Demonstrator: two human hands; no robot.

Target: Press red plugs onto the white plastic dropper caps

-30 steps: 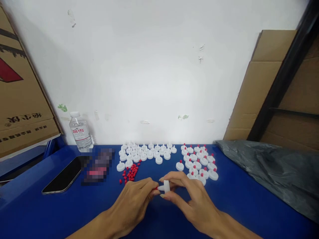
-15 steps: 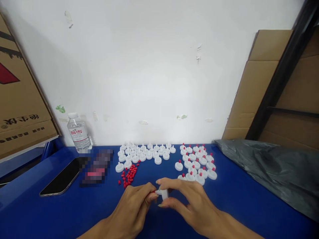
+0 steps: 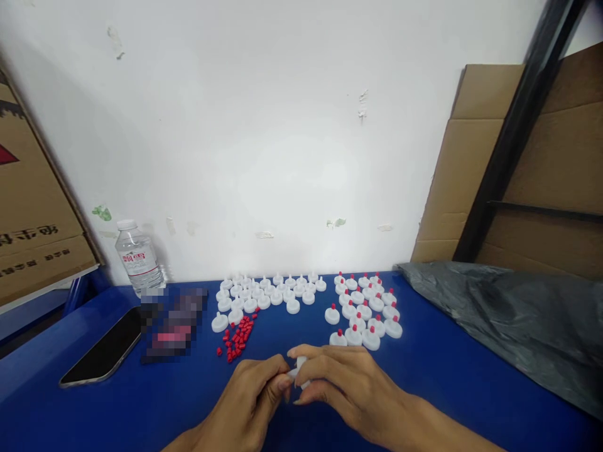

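Left hand (image 3: 254,392) and right hand (image 3: 343,386) meet low at centre over the blue counter (image 3: 447,376), fingers closed together on one small white cap (image 3: 300,371), mostly hidden between them. Loose red plugs (image 3: 238,338) lie just beyond the left hand; red-tipped caps (image 3: 365,311) beyond the right; plain white caps (image 3: 266,294) further back.

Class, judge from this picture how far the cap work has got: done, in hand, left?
Done: over a dozen caps with red tips stand grouped at the right. In hand: the left hand and right hand pinch one white cap between them. Left: a larger group of plain caps in the middle, with a loose pile of red tips beside them.
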